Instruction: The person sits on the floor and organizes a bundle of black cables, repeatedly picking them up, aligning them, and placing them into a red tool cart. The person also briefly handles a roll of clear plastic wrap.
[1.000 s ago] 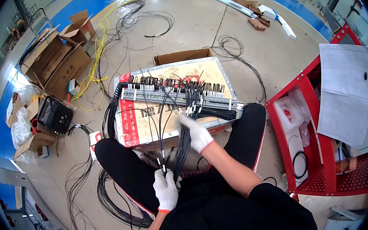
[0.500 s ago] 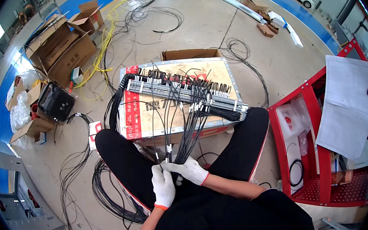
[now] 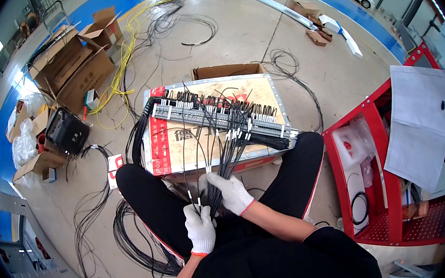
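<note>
Left hand: white knitted glove with an orange cuff edge [image 3: 200, 229], lower centre of the frame, fingers curled closed around a few thin black plastic-coated wires [image 3: 226, 163].
Right hand: white knitted glove with a red cuff edge [image 3: 232, 193], just right of the left, laid against the main wire bundle; its fingertips blur into the strands, so I cannot tell whether they pinch any.
Wires: centre of the frame, fanning down from the rail toward both gloves; smooth, slim and springy-looking, which is probably why the lower part is gathered by hand.
Sleeves: small white tubular wire markers [image 3: 199, 201], 2 of them standing just above the left glove, others clustered near the rail.
Rail: long grey ribbed terminal strip [image 3: 182, 114], slanting down to the right across the crate, black wire loops [image 3: 262, 107] bristling along its upper edge.
Crate: pale wooden box with riveted metal edging [image 3: 260, 89] and red tape; it seems to act as a low bench, bringing the rail within reach.
Legs: black cloth trousers [image 3: 291, 170], knees spread at the crate's 2 near corners, apparently leaving room for the wires between.
Right side: red perforated metal frame [image 3: 392, 175], creased white paper sheets [image 3: 418, 118] draped over it.
</note>
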